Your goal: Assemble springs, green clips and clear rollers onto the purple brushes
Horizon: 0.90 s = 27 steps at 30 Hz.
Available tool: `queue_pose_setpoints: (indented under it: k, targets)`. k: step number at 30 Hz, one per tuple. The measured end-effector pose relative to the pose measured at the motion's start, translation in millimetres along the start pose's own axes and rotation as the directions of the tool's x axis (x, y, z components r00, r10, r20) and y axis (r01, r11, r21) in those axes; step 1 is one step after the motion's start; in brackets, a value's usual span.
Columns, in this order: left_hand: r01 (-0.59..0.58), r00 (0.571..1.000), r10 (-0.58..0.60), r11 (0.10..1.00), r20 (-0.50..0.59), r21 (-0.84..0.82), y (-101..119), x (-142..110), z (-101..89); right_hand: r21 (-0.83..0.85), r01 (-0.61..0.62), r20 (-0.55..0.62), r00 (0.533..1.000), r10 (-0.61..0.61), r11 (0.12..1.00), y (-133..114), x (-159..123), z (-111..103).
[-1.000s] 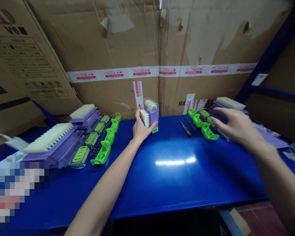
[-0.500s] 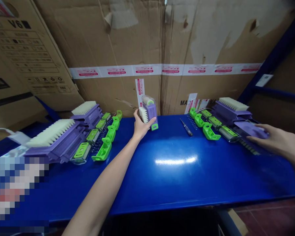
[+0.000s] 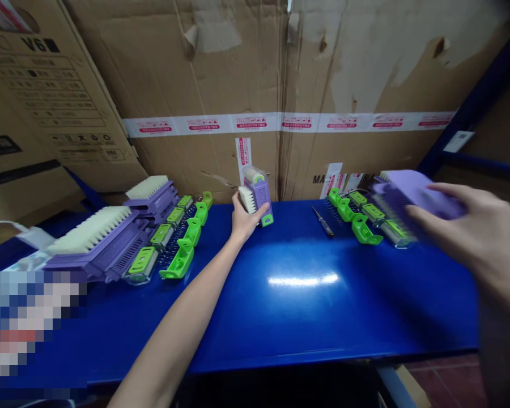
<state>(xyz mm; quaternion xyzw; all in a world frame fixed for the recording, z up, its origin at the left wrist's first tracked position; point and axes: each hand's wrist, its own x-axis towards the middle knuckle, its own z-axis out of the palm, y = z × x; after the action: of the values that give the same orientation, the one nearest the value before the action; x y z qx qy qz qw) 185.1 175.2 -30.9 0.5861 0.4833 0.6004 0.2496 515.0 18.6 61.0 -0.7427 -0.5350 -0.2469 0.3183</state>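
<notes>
Near the back of the blue table, my left hand [image 3: 243, 225] is closed around a purple brush unit [image 3: 262, 195] with white bristles, a clear top and green ends. It stands tilted in my grip. On the right, my right hand [image 3: 482, 221] grips a smooth purple plastic brush housing [image 3: 414, 190], raised above the tabletop and blurred by motion. Behind and below it are clear-sided cartridges with green tops [image 3: 373, 213] and a row of bright green brackets [image 3: 362, 228]. The raised housing hides most of the purple parts at the far right.
A screwdriver [image 3: 322, 221] lies right of centre on the blue table [image 3: 255, 317]. At left stand purple bristled brushes [image 3: 91, 232], more cartridges [image 3: 161, 235] and green brackets [image 3: 181, 258]. Cardboard [image 3: 204, 73] walls the back; a white plug with cable [image 3: 33, 237] sits far left.
My right hand has lifted the purple housing from the right side of the table, up and slightly left. My left hand and its brush unit have hardly moved.
</notes>
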Motion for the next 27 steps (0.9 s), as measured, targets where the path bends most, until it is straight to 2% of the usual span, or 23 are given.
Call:
queue_pose_setpoints:
  k: [3,6,9,13,15,16,18,20,22,24,25,27]
  targets:
    - [-0.018,0.999,0.018,1.0,-0.029,0.0,1,0,-0.7,0.241,0.179,0.132,0.968,-0.215,0.954,-70,9,16]
    - [-0.028,0.996,0.022,0.998,-0.088,-0.064,4,0,-1.7,0.317,0.24,0.291,0.896,-0.335,0.918,-118,8,52]
    - [-0.014,0.988,-0.006,0.991,-0.152,-0.13,9,0,-3.3,0.325,0.214,0.412,0.845,-0.341,0.921,-146,2,88]
    - [-0.026,0.972,-0.006,0.991,-0.234,-0.13,12,3,-7.0,0.332,0.153,0.446,0.844,-0.298,0.931,-170,-2,111]
    - [-0.041,0.968,0.007,0.991,-0.253,-0.128,12,4,-8.3,0.429,0.116,0.404,0.862,-0.305,0.896,-181,0,114]
    - [-0.049,0.968,0.014,0.99,-0.25,-0.134,12,4,-8.3,0.519,0.086,0.372,0.873,-0.316,0.85,-186,2,114]
    - [-0.072,0.976,0.038,0.986,-0.215,-0.153,13,2,-7.0,0.722,0.012,0.322,0.88,-0.35,0.692,-195,5,112]
    - [-0.118,0.983,0.094,0.982,-0.158,-0.148,16,-2,-4.0,0.858,-0.06,0.314,0.846,-0.43,0.51,-202,6,109]
    - [-0.185,0.977,0.172,0.977,-0.122,-0.103,20,-7,-0.7,0.916,-0.101,0.308,0.799,-0.517,0.388,-206,4,104]
    - [-0.251,0.964,0.247,0.968,-0.101,-0.019,22,-11,1.3,0.938,-0.083,0.265,0.796,-0.544,0.336,-206,1,97]
    - [-0.278,0.956,0.28,0.96,-0.084,0.034,22,-12,1.4,0.94,-0.055,0.236,0.815,-0.528,0.336,-203,0,92]
    - [-0.337,0.939,0.344,0.929,-0.021,0.154,21,-13,0.0,0.921,0.034,0.174,0.857,-0.486,0.389,-194,-3,79]
